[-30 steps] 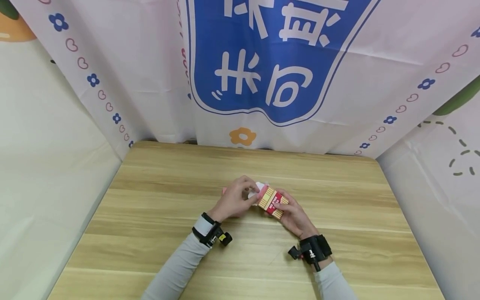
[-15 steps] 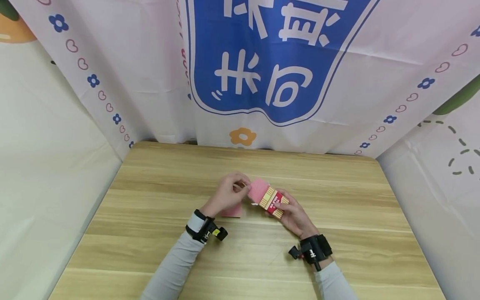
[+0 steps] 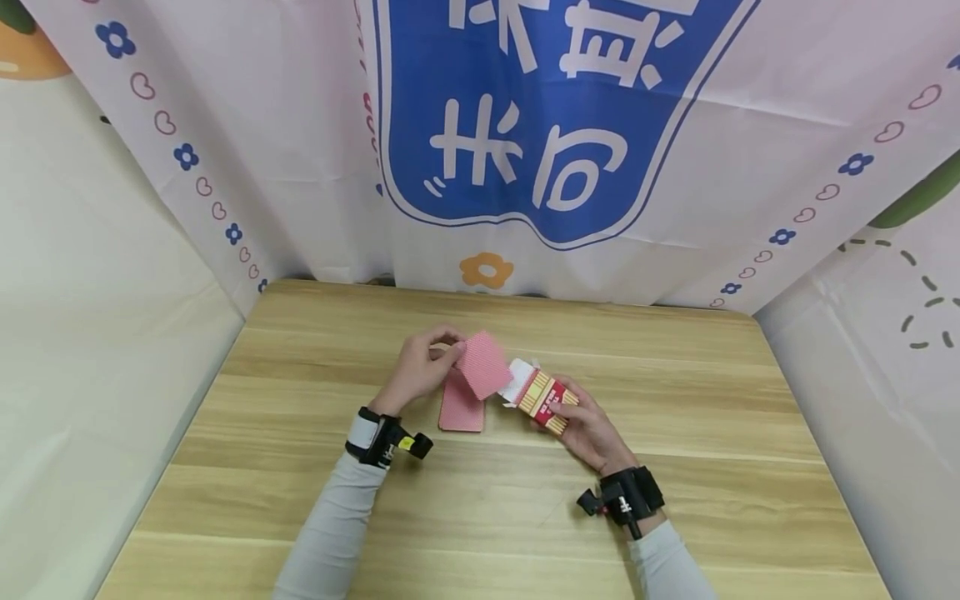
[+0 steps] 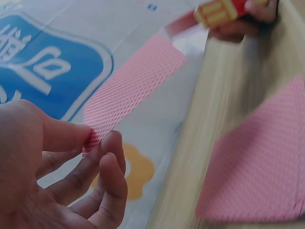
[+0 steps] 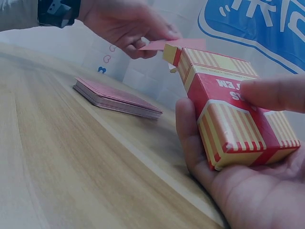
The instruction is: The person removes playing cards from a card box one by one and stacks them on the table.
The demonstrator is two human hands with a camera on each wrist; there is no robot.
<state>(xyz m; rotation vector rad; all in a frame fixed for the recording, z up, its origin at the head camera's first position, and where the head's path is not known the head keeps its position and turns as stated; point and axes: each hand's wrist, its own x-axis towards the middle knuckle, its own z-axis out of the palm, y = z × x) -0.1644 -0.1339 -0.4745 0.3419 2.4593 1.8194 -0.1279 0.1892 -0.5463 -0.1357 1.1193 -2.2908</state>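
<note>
My left hand (image 3: 420,367) pinches a playing card (image 3: 483,365) with a pink patterned back between thumb and fingers. In the left wrist view the card (image 4: 136,90) slants up from the fingertips. Below it, a deck of playing cards (image 3: 461,412) lies face down on the table. My right hand (image 3: 596,437) grips a red and yellow striped card box (image 3: 546,402), its thumb across the printed front. The box's white flap (image 3: 517,382) stands open toward the left hand. In the right wrist view the deck (image 5: 116,100) forms a thick, slightly uneven stack.
Both hands work over the far half of a wooden table (image 3: 660,400). Behind its back edge hangs a white cloth (image 3: 315,192) with a blue printed panel (image 3: 517,108). Pale cloth walls (image 3: 112,333) flank the table on both sides.
The left hand has moved left and away from the box, drawing the pink card out past the flap. The deck beneath has come into view. The right hand and box stay in place.
</note>
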